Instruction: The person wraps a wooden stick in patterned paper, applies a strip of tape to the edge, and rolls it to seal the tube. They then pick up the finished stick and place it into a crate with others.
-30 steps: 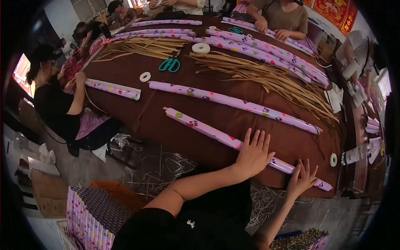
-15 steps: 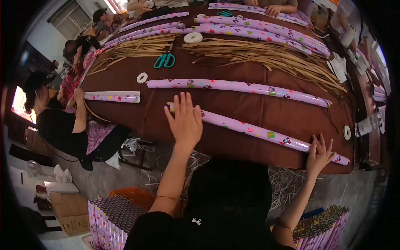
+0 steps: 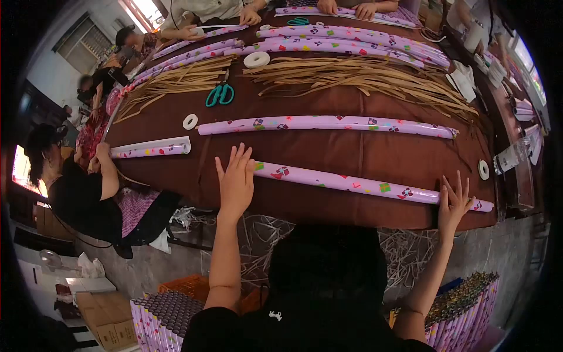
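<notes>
A long roll of lilac patterned wrapping paper (image 3: 346, 183) lies along the near side of the brown-covered table (image 3: 311, 149). My left hand (image 3: 237, 180) lies flat over its left end, fingers stretched, hiding that tip. Near the other end, my right hand (image 3: 452, 202) rests on the roll with its fingers spread. Beyond it lies a second lilac roll (image 3: 328, 122), with a white tape roll (image 3: 190, 121) by its left end. Another tape roll (image 3: 484, 170) is near the right table edge, beyond my right hand.
Teal-handled scissors (image 3: 220, 94) lie between two bundles of tan strips (image 3: 358, 76). More lilac rolls (image 3: 352, 36) are at the back. At left, a co-worker (image 3: 79, 179) handles a partly unrolled sheet (image 3: 152, 148). Stacked rolls (image 3: 158, 322) stand below the table.
The near roll has turned a little, its right end shifting away from me and its left end slightly nearer. Both hands have moved with it. A co-worker's hands have come into view at the back.
</notes>
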Available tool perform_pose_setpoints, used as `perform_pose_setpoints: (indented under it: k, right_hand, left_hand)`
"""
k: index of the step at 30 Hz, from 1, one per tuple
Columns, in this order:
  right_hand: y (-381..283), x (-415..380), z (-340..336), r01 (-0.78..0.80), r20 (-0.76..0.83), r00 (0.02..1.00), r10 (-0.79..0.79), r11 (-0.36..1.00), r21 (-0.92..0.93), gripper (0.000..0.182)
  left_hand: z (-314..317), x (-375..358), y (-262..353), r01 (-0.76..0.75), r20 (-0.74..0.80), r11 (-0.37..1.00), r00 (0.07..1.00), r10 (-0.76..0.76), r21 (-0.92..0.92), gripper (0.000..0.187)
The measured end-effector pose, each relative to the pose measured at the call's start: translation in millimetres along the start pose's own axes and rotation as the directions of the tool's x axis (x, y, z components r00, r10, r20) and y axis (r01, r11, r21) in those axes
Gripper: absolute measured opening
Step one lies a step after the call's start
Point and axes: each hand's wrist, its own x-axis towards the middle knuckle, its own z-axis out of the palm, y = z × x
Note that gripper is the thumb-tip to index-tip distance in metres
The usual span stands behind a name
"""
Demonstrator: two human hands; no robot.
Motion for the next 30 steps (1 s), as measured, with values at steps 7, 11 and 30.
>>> perform_pose_setpoints:
  k: [7,11,30]
  right_hand:
    - [30.8,11.9,-6.0,0.061,0.057,0.996,-0.067,0.994,0.093,0.031]
    - [25.1,11.5,-9.8,0.039,0.080,0.996,-0.047,0.995,0.097,0.031]
    - [23.8,10.0,-7.9,0.014,0.074,0.997,-0.025,0.989,0.145,0.033]
  left_hand:
    - [-5.7,-36.3,5.6,-0.033,0.017,0.946,0.999,0.040,-0.323,0.042]
    - [-8.5,-33.6,4.0,-0.018,-0.017,0.846,1.000,0.010,-0.533,0.042]
    - [19.1,-38.3,77.2,-0.104,-0.117,0.897,0.991,0.058,-0.429,0.022]
